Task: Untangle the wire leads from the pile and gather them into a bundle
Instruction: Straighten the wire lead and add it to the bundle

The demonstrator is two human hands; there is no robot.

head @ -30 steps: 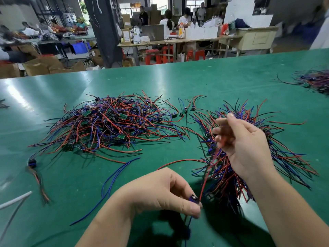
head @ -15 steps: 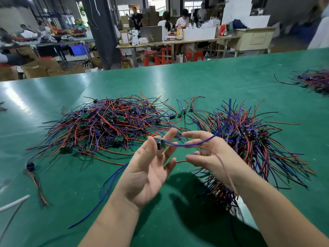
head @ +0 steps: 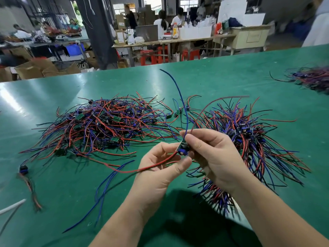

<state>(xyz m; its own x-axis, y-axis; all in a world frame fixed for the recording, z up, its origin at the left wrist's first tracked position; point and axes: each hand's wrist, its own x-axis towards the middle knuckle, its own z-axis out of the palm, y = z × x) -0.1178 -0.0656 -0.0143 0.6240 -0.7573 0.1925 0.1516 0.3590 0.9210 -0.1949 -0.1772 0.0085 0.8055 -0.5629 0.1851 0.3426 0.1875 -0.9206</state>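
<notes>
A tangled pile of red, blue and black wire leads (head: 106, 127) with small green boards lies left of centre on the green table (head: 222, 81). A gathered bundle (head: 258, 145) fans out on the right, partly behind my right hand. Both hands meet above the table in front of the bundle. My right hand (head: 213, 155) pinches one small board with a blue part (head: 183, 148); its blue lead rises up and a red one arcs right. My left hand (head: 160, 170) is cupped under it, and a red lead (head: 147, 168) runs across the palm.
Loose blue leads (head: 105, 189) lie on the table by my left forearm. A blue connector with short wires (head: 24, 171) sits at the left edge, a white cable (head: 10, 209) below it. Another wire heap (head: 313, 79) lies far right. People work at benches beyond the table's far edge.
Both hands rose from the table front and came together. The single lead went from my left fingertips to my right hand's pinch, and its blue and red wires now stand upward.
</notes>
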